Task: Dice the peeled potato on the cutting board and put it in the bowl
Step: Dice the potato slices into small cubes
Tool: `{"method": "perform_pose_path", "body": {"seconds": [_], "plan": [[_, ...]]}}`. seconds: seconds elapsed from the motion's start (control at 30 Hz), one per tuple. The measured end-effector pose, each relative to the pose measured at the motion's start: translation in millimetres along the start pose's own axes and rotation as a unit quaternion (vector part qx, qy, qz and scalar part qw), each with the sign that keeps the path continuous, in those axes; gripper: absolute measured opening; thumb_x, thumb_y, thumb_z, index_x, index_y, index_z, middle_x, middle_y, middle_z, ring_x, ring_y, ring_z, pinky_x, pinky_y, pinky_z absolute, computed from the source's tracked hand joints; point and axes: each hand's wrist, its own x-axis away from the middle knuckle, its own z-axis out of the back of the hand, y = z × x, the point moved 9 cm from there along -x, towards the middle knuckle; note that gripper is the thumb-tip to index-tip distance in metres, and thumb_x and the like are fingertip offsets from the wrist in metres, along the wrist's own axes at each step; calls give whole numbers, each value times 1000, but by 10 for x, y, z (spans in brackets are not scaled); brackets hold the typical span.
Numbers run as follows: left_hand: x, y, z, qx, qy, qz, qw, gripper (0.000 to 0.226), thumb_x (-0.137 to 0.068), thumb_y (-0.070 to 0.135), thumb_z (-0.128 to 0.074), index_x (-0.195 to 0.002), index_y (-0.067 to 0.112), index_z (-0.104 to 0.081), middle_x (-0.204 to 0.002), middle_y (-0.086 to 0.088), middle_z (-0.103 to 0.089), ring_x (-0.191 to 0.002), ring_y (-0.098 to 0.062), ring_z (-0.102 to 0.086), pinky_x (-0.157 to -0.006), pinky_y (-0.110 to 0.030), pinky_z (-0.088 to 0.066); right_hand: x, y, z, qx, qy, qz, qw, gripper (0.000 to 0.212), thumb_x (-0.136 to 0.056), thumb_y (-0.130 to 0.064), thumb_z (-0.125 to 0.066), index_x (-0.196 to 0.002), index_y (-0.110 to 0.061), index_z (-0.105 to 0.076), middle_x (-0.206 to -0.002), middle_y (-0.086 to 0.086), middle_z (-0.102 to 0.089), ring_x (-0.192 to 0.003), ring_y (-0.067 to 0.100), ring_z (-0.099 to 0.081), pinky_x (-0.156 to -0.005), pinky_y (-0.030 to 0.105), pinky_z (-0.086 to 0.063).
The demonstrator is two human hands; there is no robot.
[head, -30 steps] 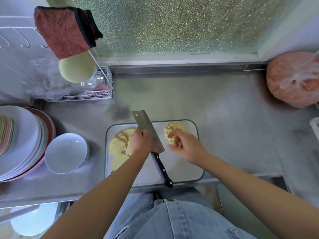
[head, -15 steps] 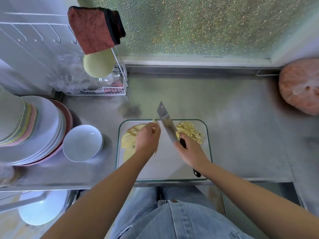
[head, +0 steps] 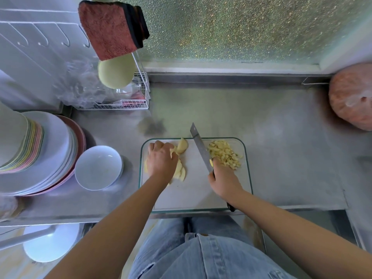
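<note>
Seven entries, from the left edge to the right edge of the counter (head: 281, 150).

Plates (head: 46, 150): a stack at the far left, its rim just beside the bowl.

Bowl (head: 98, 168): white and upright. A narrow strip of open counter parts it from the cutting board.

Cutting board (head: 197, 196): rounded corners and a clear rim, directly in front of me. Its near edge runs along the counter's front edge. The open room on it is the middle and the near half.

My left hand (head: 161, 163): on the board's left side, fingers curled down over the potato slices (head: 181, 172) and holding them. The slices fan out from under my palm toward the middle, with one piece near the far edge.

Knife (head: 199, 148): my right hand (head: 224, 178) is wrapped around the handle. The blade angles away from me and leftward, its tip past the board's far edge. My hands are apart, with open board between them.

Diced potato (head: 225, 154): a heap in the board's far right corner, just right of the blade and against my right knuckles, inside the right rim.

Bag (head: 352, 97): pinkish, at the far right by the wall, well apart from the board, with open counter between.
</note>
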Motion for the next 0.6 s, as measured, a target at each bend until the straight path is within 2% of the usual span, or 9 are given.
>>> {"method": "perform_pose_path", "body": {"seconds": [0.1,0.17,0.3,0.37,0.43,0.53,0.6], "plan": [[-117,66,-57,-43,-13,3,999,29,-96,34,-49,-119,23,-62,-119,-7,-52,-116,-27,-38,-93,-32,-34,-17,-19,-32,-38,-21,-1,999,28,-94,-15,-42,-121,-7,-40,-66,-1,-46,-60,23,-52,-56,38,-47],[-199,97,-119,-71,-25,7,997,32,-97,40,-46,-117,22,-63,-117,-8,-51,-114,-28,-38,-93,-33,-35,-16,-20,-23,-43,-20,-2,999,27,-94,-14,-42,-120,-6,-41,-64,-1,-45,-56,21,-50,-55,38,-47],[-352,139,-249,-132,-40,2,990,45,-97,50,-42,-112,12,-61,-114,-13,-51,-111,-30,-39,-91,-36,-37,8,-39,9,-46,3,-1,999,19,-94,-13,-42,-111,-6,-43,-61,-5,-35,-51,7,-34,-47,25,-23],[-419,137,-303,-149,-45,0,988,47,-93,54,-48,-109,12,-63,-112,-13,-50,-110,-30,-39,-91,-36,-37,15,-47,9,-45,4,-3,999,10,-93,-12,-42,-102,-12,-40,-61,-5,-33,-52,7,-30,-47,24,-20],[-466,146,-342,-135,-59,-5,989,42,-89,53,-56,-105,15,-67,-112,-11,-48,-110,-31,-37,-92,-36,-37,13,-41,2,-47,-2,-11,999,9,-92,-13,-42,-94,-15,-34,-62,-4,-34,-53,8,-31,-47,25,-20],[-482,190,-334,-68,-77,-17,995,29,-86,47,-62,-97,21,-69,-113,-7,-50,-113,-29,-36,-95,-34,-34,11,-21,-4,-60,-10,-24,998,11,-92,-13,-42,-91,-17,-31,-61,-3,-35,-53,11,-32,-48,28,-21],[-464,250,-318,-49,-80,-47,994,17,-86,41,-65,-94,26,-66,-107,-1,-56,-113,-25,-38,-90,-31,-31,16,-29,6,-64,-13,-21,998,12,-92,-13,-41,-90,-17,-31,-60,-3,-34,-52,10,-31,-48,27,-21]]}}
